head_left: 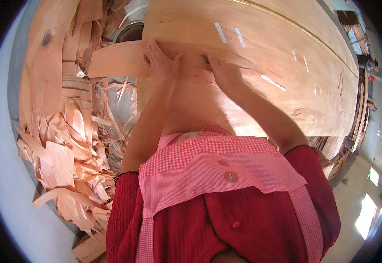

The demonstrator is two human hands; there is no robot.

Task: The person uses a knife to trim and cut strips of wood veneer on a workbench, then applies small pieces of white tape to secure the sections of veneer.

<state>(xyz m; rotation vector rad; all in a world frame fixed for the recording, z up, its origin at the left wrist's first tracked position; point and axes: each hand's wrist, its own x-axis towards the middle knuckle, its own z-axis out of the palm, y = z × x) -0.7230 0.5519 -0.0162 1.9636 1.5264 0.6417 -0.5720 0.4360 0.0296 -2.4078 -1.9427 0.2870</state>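
Large veneer sheet (270, 107): carries the veneer strip (114, 60), which overhangs its left edge. The overhanging end could split if pressed down. Left hand (162, 63): spread flat on the strip, grasping nothing. Right hand (227, 75): fingers partly curled beside a dark spot (205, 58); grasp cannot be determined. White tape pieces (220, 33): no legible writing.

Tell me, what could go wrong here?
The thin wood strip juts past the left edge of the wooden sheet, so its overhanging end might snap. Crack-like lines beside the right hand might spread if pressed. The left hand lies on the strip, so a rough edge might leave a splinter.
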